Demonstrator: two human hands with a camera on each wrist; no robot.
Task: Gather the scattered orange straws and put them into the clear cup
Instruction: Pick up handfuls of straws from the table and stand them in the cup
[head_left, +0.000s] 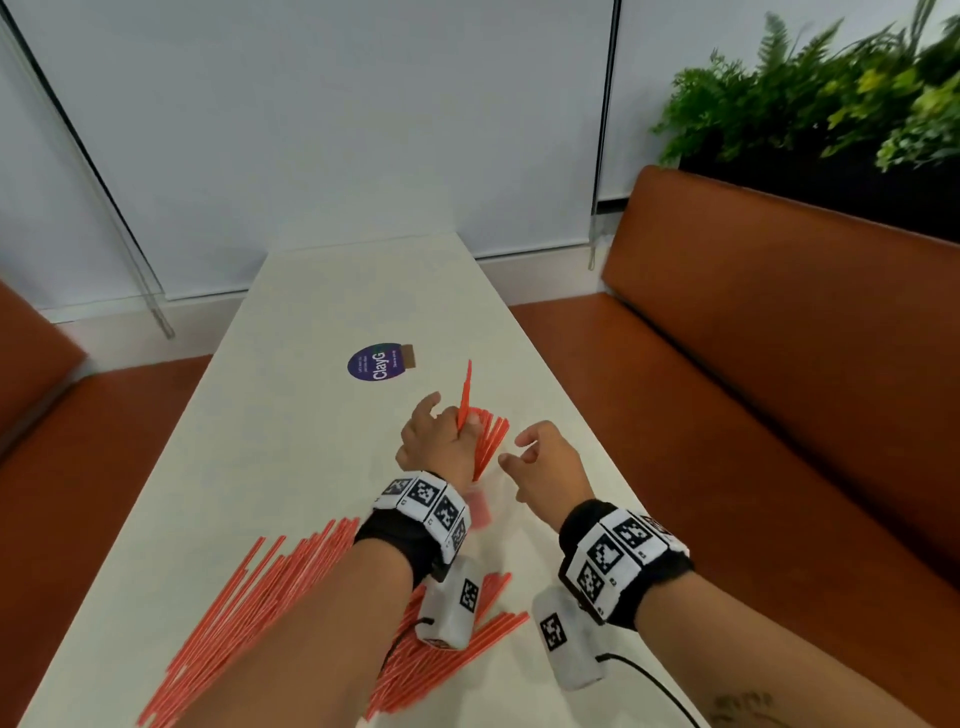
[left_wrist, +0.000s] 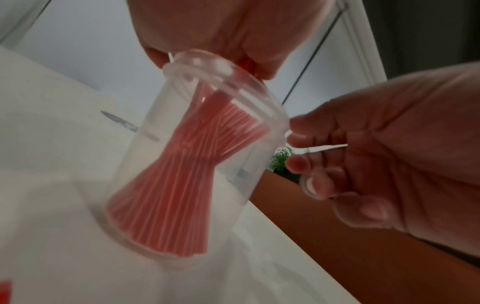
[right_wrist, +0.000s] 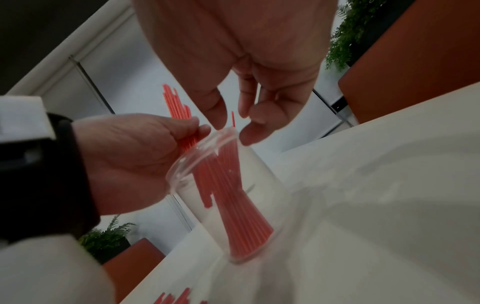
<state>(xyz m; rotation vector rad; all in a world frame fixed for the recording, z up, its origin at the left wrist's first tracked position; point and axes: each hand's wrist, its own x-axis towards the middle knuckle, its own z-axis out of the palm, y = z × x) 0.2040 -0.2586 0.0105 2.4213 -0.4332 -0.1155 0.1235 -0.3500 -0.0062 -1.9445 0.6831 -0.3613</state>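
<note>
The left hand (head_left: 439, 434) pinches a small bunch of orange straws (head_left: 466, 392) between thumb and curled fingers, right over the mouth of the clear cup (left_wrist: 197, 156). The bunch's lower ends dip inside the rim, and its upper ends stick up past the knuckles, away from the cup. The cup stands on the white table (head_left: 291, 415) and already holds a thick sheaf of straws (right_wrist: 233, 207) that meets at the waist and fans out at the base and above the rim.

Just to the right of the cup hangs the right hand (head_left: 545, 465), fingers loosely curled and holding nothing, its fingertips (right_wrist: 248, 136) close to the rim; whether they touch it I cannot tell.

On the near side of the cup, under both forearms, a big scatter of loose straws (head_left: 249, 597) lies flat on the table. Beyond the cup, a round purple sticker (head_left: 378, 362) sits on the tabletop. Orange-brown bench seats (head_left: 779, 364) run along either side of the table, and green ferns (head_left: 831, 88) stand behind the right-hand one.
</note>
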